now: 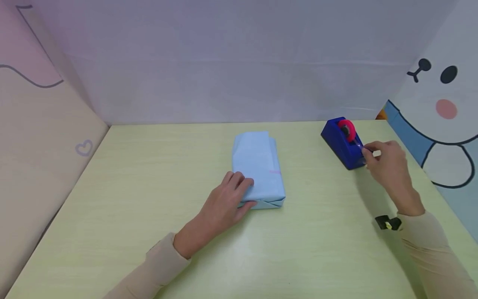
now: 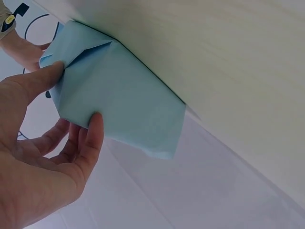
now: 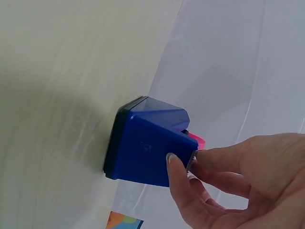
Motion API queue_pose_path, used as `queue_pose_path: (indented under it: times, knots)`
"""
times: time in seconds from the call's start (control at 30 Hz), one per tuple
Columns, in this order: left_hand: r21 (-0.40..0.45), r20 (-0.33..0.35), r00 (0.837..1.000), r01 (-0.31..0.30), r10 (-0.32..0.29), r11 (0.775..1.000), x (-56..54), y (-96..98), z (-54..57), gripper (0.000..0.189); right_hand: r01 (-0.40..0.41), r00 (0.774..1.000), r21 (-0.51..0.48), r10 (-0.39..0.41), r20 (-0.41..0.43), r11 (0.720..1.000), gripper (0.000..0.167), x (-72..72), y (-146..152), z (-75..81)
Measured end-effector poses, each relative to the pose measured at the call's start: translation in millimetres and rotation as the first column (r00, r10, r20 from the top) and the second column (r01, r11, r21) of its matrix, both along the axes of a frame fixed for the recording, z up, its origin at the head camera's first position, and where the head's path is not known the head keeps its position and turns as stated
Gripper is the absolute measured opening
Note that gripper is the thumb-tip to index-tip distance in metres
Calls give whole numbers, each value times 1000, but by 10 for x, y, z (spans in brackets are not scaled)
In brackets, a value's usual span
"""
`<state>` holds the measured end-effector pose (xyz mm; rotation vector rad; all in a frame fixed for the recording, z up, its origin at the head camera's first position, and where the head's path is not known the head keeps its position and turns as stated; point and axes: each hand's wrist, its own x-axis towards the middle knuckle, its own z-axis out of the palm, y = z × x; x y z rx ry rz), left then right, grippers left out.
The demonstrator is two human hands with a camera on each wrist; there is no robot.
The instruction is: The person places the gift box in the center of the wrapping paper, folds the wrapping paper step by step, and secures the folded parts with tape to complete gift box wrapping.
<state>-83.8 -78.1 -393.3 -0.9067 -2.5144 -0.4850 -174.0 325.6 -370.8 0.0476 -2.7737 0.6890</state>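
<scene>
A flat package (image 1: 257, 158) wrapped in light blue paper lies mid-table, with a small pink mark near its right edge. My left hand (image 1: 228, 201) grips its near left corner, fingers bent over the top and thumb against the folded end. That fold (image 2: 90, 52) stands slightly raised beside the thumb in the left wrist view. To the right is a blue tape dispenser (image 1: 337, 143) carrying a pink-red tape roll (image 1: 351, 129). At its cutter, my right hand (image 1: 390, 164) pinches the end of the clear tape between thumb and forefinger; the pinched end is mostly hidden.
The pale yellow-green table (image 1: 130, 199) ends at a whitish back wall (image 1: 239, 83). A panel with a printed cartoon face (image 1: 429, 108) borders the right side, close to the dispenser. Another printed panel (image 1: 45, 137) borders the left.
</scene>
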Motion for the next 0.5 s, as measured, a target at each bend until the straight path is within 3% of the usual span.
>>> queue_pose_path:
  times: [0.3, 0.5]
  knots:
    - [-19, -25, 1000, -7, 6, 1000, 3, -6, 3, 46, 39, 993, -62, -32, 110, 997, 38, -128, 94, 9]
    - [-20, -16, 1000, -2, 2, 1000, 1, 7, 2, 47, -6, 985, -90, 22, 169, 996, 44, -173, 168, 2]
